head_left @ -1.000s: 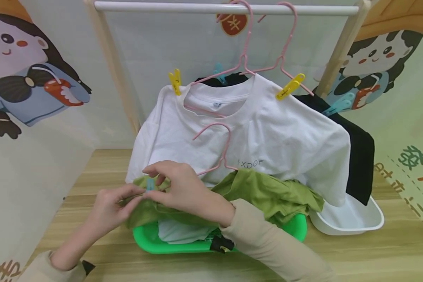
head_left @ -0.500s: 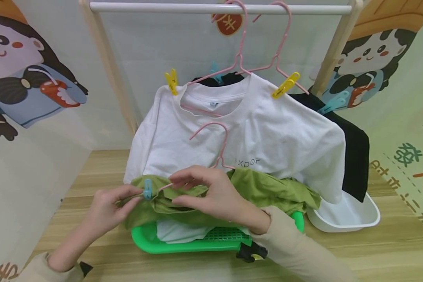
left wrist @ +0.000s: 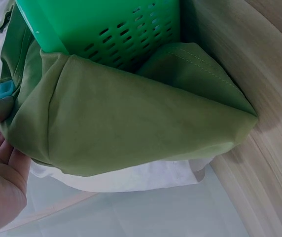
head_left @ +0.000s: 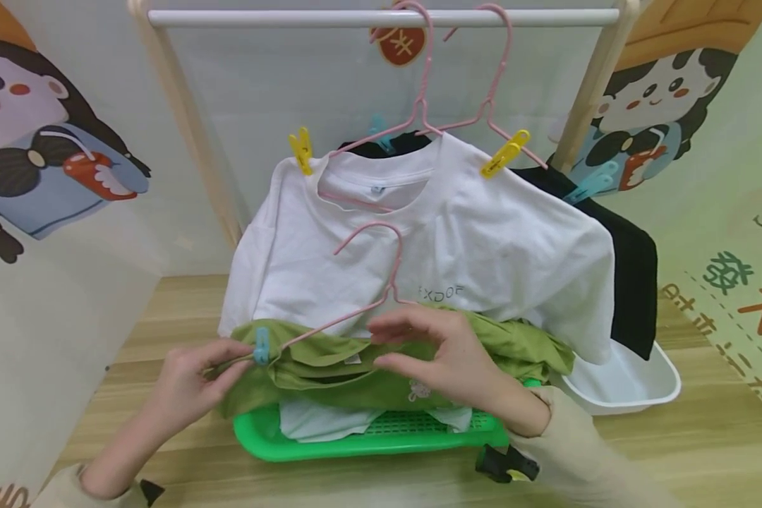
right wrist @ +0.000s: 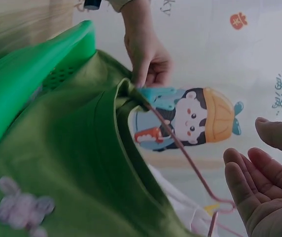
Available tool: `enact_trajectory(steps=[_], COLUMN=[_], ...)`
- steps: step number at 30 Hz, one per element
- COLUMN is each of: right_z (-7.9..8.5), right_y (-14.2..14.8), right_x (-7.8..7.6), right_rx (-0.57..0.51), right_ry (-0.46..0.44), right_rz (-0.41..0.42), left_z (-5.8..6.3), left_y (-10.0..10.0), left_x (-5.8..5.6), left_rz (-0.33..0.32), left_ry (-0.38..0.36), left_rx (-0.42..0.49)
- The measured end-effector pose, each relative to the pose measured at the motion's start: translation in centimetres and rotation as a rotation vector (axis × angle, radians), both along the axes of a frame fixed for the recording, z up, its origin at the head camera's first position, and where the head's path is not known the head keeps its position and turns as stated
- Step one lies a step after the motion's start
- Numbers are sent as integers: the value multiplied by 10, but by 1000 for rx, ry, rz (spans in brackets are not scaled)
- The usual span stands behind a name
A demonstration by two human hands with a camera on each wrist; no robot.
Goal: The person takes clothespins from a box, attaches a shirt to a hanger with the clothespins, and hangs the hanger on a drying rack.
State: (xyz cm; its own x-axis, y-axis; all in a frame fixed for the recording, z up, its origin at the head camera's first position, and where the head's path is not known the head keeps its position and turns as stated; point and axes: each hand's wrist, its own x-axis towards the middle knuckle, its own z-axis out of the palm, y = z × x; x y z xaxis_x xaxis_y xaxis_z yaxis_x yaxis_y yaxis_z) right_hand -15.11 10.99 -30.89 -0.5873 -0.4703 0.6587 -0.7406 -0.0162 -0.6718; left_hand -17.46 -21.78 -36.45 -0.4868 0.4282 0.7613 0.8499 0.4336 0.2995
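A green T-shirt [head_left: 375, 396] with a small rabbit-like patch lies over the basket, a pink wire hanger [head_left: 336, 322] inside its neck opening. My left hand [head_left: 187, 377] pinches the shirt's left shoulder with thumb and fingers. Right beside those fingertips a blue clothespin [head_left: 262, 347] clamps the shoulder, close to the hanger's arm. In the left wrist view, the sleeve hangs down from my left hand [left wrist: 3, 173]. My right hand [head_left: 451, 353] is over the neckline with fingers apart, holding nothing. The right wrist view shows my right hand [right wrist: 269, 190] with loosely bent fingers near the hanger's neck.
A green basket [head_left: 355, 446] with white cloth [head_left: 327, 421] stands beneath. Behind hang a white T-shirt [head_left: 514, 247] with yellow clothespins [head_left: 506, 154] and a black garment [head_left: 635, 282], on hangers from a white rail [head_left: 292, 18]. A white tub [head_left: 635, 388] sits at right.
My right hand has left the blue clothespin and moved right along the hanger, uncovering the neckline. My left hand keeps its pinch on the shoulder. The head view has shifted slightly.
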Motion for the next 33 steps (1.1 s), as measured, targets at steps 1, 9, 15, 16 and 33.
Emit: enact_trajectory(steps=[1,9,15,16,33], right_z=[-2,-20,-33,-36,-68], right_y=[6,57,96,103,187], right_x=[2,15,25,28,39], right_rx=[16,82,23,16,352], right_ry=[-6,-70,-123,-135,58], right_rz=[-19,-149,-157,-164,-727], left_z=[-1,-5,-5,-5,-3], left_y=[0,-3,-3,-3,-3], left_x=[0,3,3,3,2], left_rz=[3,-1,-3,-4,0], left_ry=[4,26,33,36,46], left_rx=[3,19,30,30,40])
